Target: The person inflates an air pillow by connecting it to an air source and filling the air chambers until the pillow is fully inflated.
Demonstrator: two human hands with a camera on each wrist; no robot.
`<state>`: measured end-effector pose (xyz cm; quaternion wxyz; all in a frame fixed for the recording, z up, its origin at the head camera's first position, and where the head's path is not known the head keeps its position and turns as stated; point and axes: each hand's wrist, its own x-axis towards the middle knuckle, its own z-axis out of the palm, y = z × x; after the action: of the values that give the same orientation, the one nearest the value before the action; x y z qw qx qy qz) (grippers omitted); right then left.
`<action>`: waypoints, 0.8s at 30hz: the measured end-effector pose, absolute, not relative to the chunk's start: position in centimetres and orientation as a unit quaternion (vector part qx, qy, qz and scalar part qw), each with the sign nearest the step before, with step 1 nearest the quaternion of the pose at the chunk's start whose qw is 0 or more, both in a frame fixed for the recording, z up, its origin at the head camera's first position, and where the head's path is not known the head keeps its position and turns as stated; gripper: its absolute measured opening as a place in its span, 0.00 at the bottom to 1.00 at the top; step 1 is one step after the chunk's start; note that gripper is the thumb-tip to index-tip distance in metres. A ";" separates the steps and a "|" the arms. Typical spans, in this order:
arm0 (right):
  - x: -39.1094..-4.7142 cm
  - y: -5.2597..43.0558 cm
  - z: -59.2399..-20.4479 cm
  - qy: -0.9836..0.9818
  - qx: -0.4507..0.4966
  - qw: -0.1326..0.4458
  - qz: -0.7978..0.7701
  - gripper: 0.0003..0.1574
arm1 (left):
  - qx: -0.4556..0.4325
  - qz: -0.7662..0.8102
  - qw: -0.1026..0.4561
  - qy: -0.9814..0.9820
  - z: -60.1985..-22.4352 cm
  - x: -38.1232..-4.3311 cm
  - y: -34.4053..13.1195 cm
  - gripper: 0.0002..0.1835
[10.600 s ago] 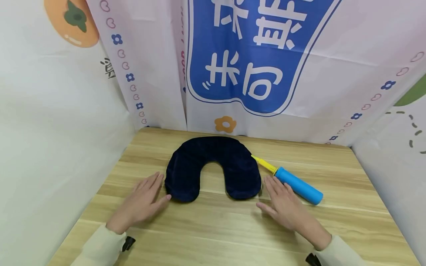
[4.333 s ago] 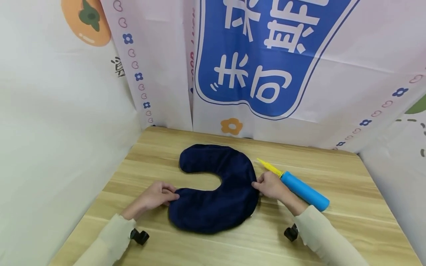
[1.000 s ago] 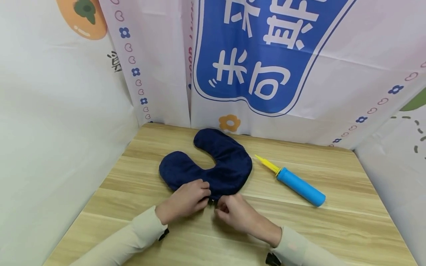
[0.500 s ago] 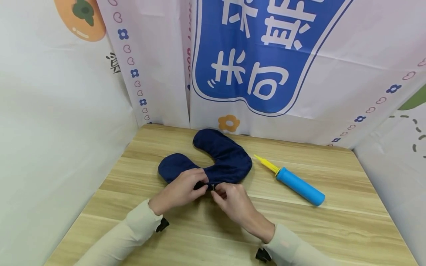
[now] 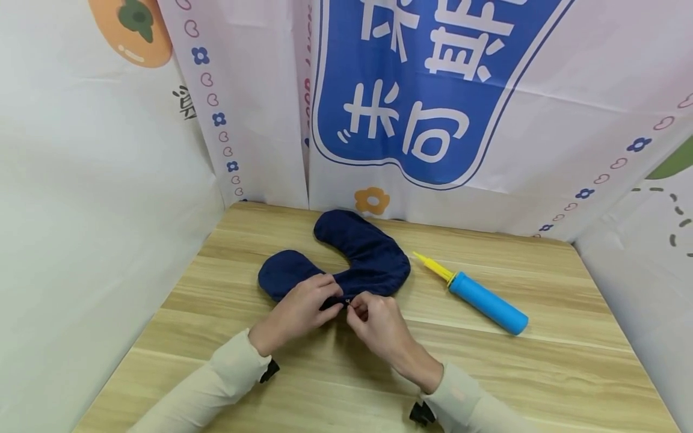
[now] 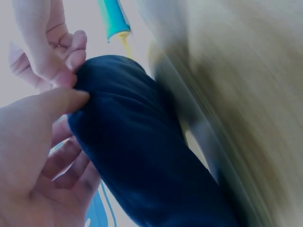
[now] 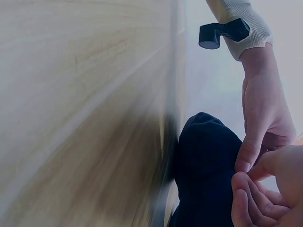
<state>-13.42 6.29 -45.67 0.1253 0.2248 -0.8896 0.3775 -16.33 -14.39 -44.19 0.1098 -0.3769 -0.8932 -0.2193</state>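
A navy U-shaped neck pillow (image 5: 373, 252) lies on the wooden table, its opening facing the upper left. My left hand (image 5: 295, 313) grips its near edge, thumb in front and fingers over the top; the left wrist view shows that thumb pressing the navy fabric (image 6: 137, 142). Close beside it, my right hand (image 5: 381, 325) pinches a small metal zipper pull (image 5: 348, 302) on that edge. In the right wrist view, the fingertips of both hands nearly meet at the pillow's rim. Fingers cover most of the zipper.
A blue hand pump (image 5: 487, 302) with a yellow nozzle (image 5: 433, 266) lies right of the pillow, nozzle toward it. Printed white cloth (image 5: 260, 120) hangs behind the wooden table (image 5: 541, 373) and along both sides.
Earlier the hands lay flat on either side of the pillow. It has since been turned, and both hands have come together at its near edge. In the last half second little has moved.
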 end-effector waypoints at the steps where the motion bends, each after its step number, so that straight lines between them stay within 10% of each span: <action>1: -13.4 6.3 -45.7 -0.890 0.225 0.125 0.377 0.03 | -0.379 -0.215 0.118 -0.892 -44.2 -16.3 -14.3 0.06; 24: -13.1 6.9 -45.6 -0.901 0.246 0.199 0.297 0.10 | -0.407 -0.147 0.204 -0.878 -44.3 -16.0 -14.0 0.03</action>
<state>-13.06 6.93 -45.63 0.1994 0.2456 -0.9010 0.2969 -16.02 -14.01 -44.31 0.2038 -0.4068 -0.8783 -0.1470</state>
